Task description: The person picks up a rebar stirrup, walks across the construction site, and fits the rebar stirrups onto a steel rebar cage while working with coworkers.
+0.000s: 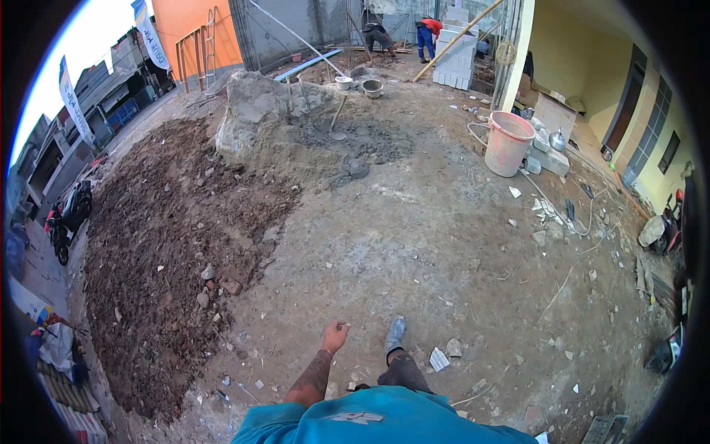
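Observation:
My left hand (336, 337) hangs in front of my body over the bare ground, its fingers curled in. Whether anything small is inside them is too small to make out. My right hand does not show. One foot in a grey-blue boot (396, 334) is set forward, just right of that hand. Broken white tile (438, 360) and a stone (454, 347) lie on the dirt near the boot. Farther ahead, a shovel (338, 124) stands with its blade in wet grey mortar (359, 140), beside a sand heap (259, 103).
A brown soil heap (170, 244) with stones covers the left. Two buckets (373, 88) (343, 83) stand beyond the mortar. At right are a large pinkish bucket (509, 144), a hose (551, 201) and rubble. Two people (427, 38) (377, 38) bend over near the grey blocks (455, 59).

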A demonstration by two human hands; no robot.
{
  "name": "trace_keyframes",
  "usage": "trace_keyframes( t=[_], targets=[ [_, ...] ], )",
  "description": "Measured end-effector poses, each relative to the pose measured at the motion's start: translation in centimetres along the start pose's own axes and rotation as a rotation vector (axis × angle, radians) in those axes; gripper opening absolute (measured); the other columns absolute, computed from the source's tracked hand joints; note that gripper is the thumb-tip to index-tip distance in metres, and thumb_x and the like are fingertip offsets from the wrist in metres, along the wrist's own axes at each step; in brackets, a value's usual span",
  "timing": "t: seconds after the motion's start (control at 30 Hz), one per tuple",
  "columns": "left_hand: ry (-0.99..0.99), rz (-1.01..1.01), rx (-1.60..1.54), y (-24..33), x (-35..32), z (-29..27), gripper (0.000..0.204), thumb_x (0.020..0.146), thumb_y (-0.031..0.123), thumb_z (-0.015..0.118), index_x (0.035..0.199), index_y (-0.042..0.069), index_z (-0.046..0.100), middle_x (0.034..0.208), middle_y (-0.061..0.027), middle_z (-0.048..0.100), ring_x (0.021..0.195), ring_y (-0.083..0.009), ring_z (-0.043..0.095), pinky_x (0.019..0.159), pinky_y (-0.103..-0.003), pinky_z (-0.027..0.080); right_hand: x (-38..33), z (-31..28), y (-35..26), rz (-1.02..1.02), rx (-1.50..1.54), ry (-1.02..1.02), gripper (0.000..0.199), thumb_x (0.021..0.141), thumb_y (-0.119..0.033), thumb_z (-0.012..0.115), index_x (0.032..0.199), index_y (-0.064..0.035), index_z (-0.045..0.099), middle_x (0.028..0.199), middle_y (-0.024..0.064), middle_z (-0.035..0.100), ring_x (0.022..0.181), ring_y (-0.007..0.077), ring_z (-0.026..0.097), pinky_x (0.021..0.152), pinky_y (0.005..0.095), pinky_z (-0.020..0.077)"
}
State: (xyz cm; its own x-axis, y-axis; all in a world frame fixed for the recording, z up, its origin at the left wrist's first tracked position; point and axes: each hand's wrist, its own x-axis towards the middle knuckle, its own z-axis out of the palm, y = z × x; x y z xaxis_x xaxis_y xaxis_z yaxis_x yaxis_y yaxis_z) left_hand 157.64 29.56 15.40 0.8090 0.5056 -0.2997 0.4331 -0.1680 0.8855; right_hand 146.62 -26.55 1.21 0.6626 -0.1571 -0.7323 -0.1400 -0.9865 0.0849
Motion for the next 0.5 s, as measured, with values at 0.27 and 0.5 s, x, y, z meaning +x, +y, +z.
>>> trace_keyframes(
  t=[0.27, 0.5],
  targets=[
    [-0.506, -0.294, 0.757, -6.0, 10.8, 1.1, 0.037, 0.083, 0.035, 0.053, 0.102, 0.006, 0.065, 0.096, -0.0163, 0.066, 0.083, -0.03, 0.065, 0.076, -0.041, 0.051, 16.1, -30.3, -12.9, 0.108, 0.24, 0.317, 0.034, 0.091, -0.027, 0.043, 0.109, -0.0012, 0.056, 0.107, 0.0199, 0.06, 0.1, 0.0377, 0.057, 0.087, 0.0436, 0.0445],
    [-0.32, -0.447, 0.55, 8.5, 27.3, 2.8, 0.038, 0.081, 0.034, 0.056, 0.104, 0.004, 0.063, 0.097, -0.0191, 0.065, 0.09, -0.0318, 0.064, 0.078, -0.041, 0.05, 26.8, -68.4, -31.8, -0.346, 1.44, 0.597, 0.032, 0.097, -0.033, 0.038, 0.085, -0.0045, 0.046, 0.064, 0.0046, 0.049, 0.059, 0.0144, 0.056, 0.05, 0.0294, 0.0476]
  ],
)
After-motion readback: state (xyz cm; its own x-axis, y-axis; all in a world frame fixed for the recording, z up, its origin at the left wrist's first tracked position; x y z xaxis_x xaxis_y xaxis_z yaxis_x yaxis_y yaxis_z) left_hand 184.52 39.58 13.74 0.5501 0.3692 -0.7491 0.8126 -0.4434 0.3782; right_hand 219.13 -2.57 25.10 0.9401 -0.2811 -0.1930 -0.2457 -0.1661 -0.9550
